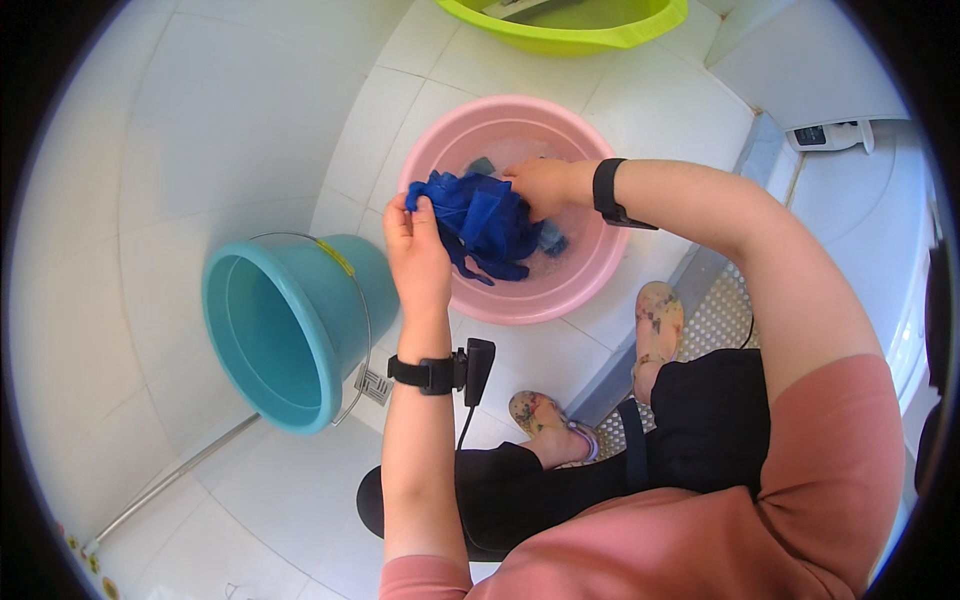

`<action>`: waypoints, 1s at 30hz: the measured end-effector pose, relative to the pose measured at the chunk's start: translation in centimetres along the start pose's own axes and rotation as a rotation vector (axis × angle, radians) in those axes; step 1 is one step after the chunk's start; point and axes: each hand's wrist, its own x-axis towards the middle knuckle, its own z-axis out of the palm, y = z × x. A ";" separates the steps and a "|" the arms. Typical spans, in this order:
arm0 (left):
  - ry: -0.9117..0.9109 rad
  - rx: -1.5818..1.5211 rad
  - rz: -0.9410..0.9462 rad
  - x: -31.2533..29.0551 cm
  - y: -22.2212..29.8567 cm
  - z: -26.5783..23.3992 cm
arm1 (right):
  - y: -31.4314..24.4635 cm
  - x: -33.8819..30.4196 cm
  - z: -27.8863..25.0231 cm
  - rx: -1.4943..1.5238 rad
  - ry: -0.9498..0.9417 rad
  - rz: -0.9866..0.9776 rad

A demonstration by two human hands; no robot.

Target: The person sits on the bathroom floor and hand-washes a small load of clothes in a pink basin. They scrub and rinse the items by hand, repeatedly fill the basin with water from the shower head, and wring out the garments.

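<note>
A bundle of wet-looking blue cloth (482, 215) lies bunched in a pink basin (590, 285) on the tiled floor. My left hand (415, 245) pinches the cloth's left end between thumb and fingers, over the basin's left rim. On the other side, my right hand (540, 187) is closed at the bundle's right edge, its fingertips partly hidden by the cloth. Sudsy water shows in the basin around the bundle. Small grey-blue cloth pieces (551, 238) stick out beside and behind it.
Left of the basin stands a tilted-looking teal bucket (340, 290) with a wire handle. A lime green tub (570, 40) sits at the far side. A floor drain (373, 384) lies near the bucket. My feet rest by a raised sill (610, 385); a white appliance (850, 230) is at right.
</note>
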 end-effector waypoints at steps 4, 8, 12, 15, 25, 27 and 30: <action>0.015 -0.371 0.044 -1.2 4.4 0.6 | -1.5 0.2 0.3 0.374 0.139 -0.217; 0.126 -0.518 0.108 -1.5 6.9 -1.2 | -2.7 -0.6 -2.4 1.131 0.050 0.104; 0.245 -0.440 0.076 -0.7 6.0 -2.9 | -3.3 -1.3 -5.8 0.957 0.293 0.197; 0.270 -0.387 0.021 -0.1 2.8 -3.3 | -3.5 -1.0 -6.3 1.064 0.349 0.225; -0.291 0.564 -0.333 0.2 -11.7 -3.4 | 1.7 1.5 -3.0 0.039 -0.103 0.361; -0.359 0.659 -0.298 1.7 -12.9 -2.8 | 2.4 1.6 -2.3 0.081 -0.171 0.445; -0.366 0.540 -0.356 3.8 -13.8 -0.8 | 2.2 1.3 0.1 0.077 -0.284 0.559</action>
